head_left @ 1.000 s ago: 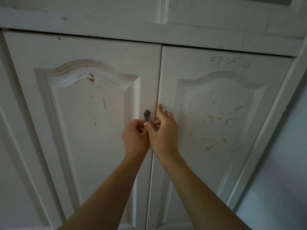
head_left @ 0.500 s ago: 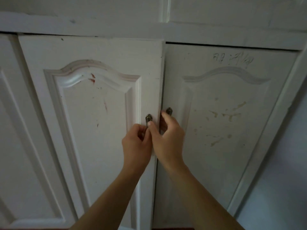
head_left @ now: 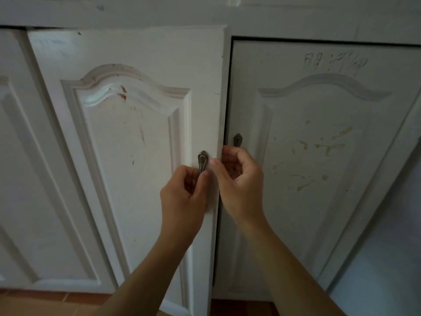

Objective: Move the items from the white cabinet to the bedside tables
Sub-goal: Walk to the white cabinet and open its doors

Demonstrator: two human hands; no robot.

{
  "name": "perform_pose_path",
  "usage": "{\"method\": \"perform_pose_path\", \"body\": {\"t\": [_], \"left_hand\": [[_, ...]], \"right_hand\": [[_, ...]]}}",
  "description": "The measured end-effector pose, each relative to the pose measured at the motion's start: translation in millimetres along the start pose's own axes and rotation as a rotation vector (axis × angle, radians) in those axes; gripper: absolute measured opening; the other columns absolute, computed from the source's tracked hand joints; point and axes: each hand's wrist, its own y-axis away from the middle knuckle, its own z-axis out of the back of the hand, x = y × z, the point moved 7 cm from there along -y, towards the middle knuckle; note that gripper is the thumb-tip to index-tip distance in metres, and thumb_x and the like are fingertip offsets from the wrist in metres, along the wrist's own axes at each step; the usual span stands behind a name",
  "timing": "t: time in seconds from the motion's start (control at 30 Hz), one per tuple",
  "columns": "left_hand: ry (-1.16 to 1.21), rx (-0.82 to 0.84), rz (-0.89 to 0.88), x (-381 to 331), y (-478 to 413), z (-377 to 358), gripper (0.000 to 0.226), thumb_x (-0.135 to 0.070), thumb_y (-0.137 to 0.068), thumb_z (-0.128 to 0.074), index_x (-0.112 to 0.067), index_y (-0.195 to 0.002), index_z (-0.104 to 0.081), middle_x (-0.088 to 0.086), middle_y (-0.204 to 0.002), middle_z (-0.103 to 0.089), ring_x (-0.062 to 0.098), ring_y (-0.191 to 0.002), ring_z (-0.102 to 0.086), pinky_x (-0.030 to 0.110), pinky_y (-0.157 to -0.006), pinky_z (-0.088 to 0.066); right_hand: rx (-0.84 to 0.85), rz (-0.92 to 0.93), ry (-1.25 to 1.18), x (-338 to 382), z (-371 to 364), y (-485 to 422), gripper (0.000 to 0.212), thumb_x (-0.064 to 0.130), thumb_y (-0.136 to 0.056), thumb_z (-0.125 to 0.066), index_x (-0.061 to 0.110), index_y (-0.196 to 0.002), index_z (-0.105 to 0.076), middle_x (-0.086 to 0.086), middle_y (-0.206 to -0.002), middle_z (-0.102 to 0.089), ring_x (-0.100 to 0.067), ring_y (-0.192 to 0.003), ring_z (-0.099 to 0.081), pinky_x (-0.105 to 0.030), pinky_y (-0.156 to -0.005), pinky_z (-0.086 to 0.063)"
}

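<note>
Head view: illegible scrawl (head_left: pixel 335 62) on right door (head_left: pixel 319 156)

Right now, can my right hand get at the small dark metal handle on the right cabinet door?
Probably yes: the right hand sits just below that dark metal handle, nothing between them.

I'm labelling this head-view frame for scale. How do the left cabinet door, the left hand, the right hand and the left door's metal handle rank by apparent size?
1. White panelled left cabinet door, by far the largest.
2. Left hand and right hand: they look alike, so they are not ranked.
3. Dark metal teardrop handle on the left door, smallest; its lower part is hidden in the left hand's grip.
</note>
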Motion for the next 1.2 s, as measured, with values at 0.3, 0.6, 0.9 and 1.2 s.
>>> {"method": "perform_pose_path", "body": {"t": [0.3,0.6,0.9,1.2], "left_hand": [[-0.017,-0.012,-0.047,-6,21,17,0.015,-0.026,-0.097,-0.057,-0.015,-0.088,-0.059,-0.002,-0.072,-0.06,0.013,-0.065,-0.061,0.018,-0.059,-0.053],[-0.146,-0.097,-0.269,-34,41,60,0.015,-0.024,-0.088,-0.068,-0.024,-0.1,-0.058,-0.011,-0.082,-0.062,0.01,-0.078,-0.066,0.016,-0.068,-0.056],[-0.283,-0.223,-0.47,-59,67,107,0.022,-0.02,-0.091,-0.065,-0.017,-0.113,-0.061,-0.001,-0.088,-0.065,0.014,-0.081,-0.066,0.028,-0.071,-0.058],[-0.278,-0.399,-0.458,-62,100,178,0.014,-0.02,-0.097,-0.054,-0.015,-0.108,-0.062,0.007,-0.088,-0.064,0.02,-0.08,-0.065,0.031,-0.067,-0.053]], "right_hand": [[0.043,0.011,-0.104,10,-3,19,0.018,0.013,-0.089,-0.073,0.008,-0.106,-0.068,0.004,-0.09,-0.073,-0.004,-0.081,-0.071,-0.014,-0.072,-0.055],[0.05,0.064,-0.161,29,-13,53,0.019,0.014,-0.089,-0.073,0.007,-0.105,-0.067,-0.001,-0.093,-0.073,-0.014,-0.085,-0.073,-0.023,-0.073,-0.06],[0.141,0.094,-0.311,62,-34,91,0.012,0.011,-0.088,-0.072,0.012,-0.098,-0.065,0.011,-0.088,-0.071,-0.001,-0.083,-0.072,-0.012,-0.07,-0.055],[0.296,0.155,-0.353,98,-80,138,0.015,0.025,-0.09,-0.07,0.012,-0.098,-0.069,0.002,-0.091,-0.073,-0.009,-0.084,-0.074,-0.025,-0.07,-0.061]]}}
